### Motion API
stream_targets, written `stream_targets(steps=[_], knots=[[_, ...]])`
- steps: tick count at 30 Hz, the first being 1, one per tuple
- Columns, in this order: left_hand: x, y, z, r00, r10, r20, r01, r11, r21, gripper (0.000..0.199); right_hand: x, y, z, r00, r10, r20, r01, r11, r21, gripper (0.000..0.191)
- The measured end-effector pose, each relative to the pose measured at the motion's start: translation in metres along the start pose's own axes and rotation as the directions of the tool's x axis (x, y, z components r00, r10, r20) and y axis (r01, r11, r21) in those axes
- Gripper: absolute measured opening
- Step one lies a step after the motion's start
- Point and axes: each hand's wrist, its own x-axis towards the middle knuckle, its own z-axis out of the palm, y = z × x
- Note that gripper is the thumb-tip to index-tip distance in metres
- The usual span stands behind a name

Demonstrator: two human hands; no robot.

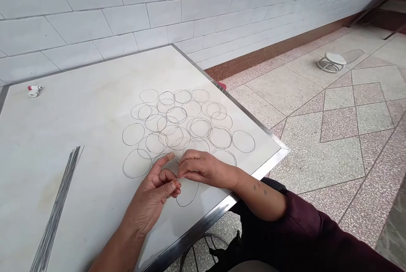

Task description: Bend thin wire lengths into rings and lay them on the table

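Wire ring [187, 206], thin, at the near side of the white tabletop [95, 136], its lower arc showing just below both hands. Left hand [152, 196]: thumb and curled fingers pinch the ring's upper part, index raised apart, what looks like a tan strip [171, 155] at its tip. Right hand [203, 168]: thumb and fingertips pressed together on the wire, right beside the left thumb; other fingers bent close. Exact finger contact and wire ends hidden, can't tell if the ends are joined.

Risks, as judged: pinch area is tiny and wire looks springy, so a slip of either thumb could let the ring flick out of round. Uneven pull between the hands could kink it or make it oval. If there are cut ends in the pinch, they could prick a fingertip. Loose rings [243, 130] overlap beyond and beside the hands; right forearm lies close to them, so a sideways sweep could drag or tangle some. Held ring might also hook a neighbour when lifted. Metal edging [203, 224] is near, so a dropped ring could go over the side. Straight wire bundle [57, 212] lies left of the left forearm; an elbow bump could fan it out.
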Motion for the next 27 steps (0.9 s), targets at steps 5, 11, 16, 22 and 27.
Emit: stream_targets(steps=[5,11,16,22,27], knots=[[0.0001,-0.0002,0.0016,1.000,-0.006,0.024,0.006,1.000,-0.016,0.066,-0.0003,0.0009,0.0037,0.999,-0.005,-0.049,0.006,1.000,0.010,0.017],[0.0007,-0.0016,-0.0012,1.000,0.008,0.011,-0.008,0.999,-0.037,0.066,0.0015,0.0008,0.0046,0.991,0.019,-0.131,-0.010,0.998,0.067,0.014],[0.0001,-0.0017,-0.0013,1.000,0.014,0.014,-0.013,0.999,-0.049,0.064,0.0005,0.0031,0.0055,0.991,0.021,-0.135,-0.011,0.997,0.073,0.017],[-0.0023,-0.0011,0.0020,0.998,0.042,0.040,-0.038,0.995,-0.092,0.062,0.0010,0.0036,0.0046,0.987,0.070,-0.143,-0.054,0.993,0.109,0.012],[-0.0051,-0.0051,0.0049,0.994,0.074,0.081,-0.064,0.990,-0.123,0.058,0.0055,-0.0010,0.0020,0.982,0.018,-0.189,0.006,0.992,0.126,0.019]])
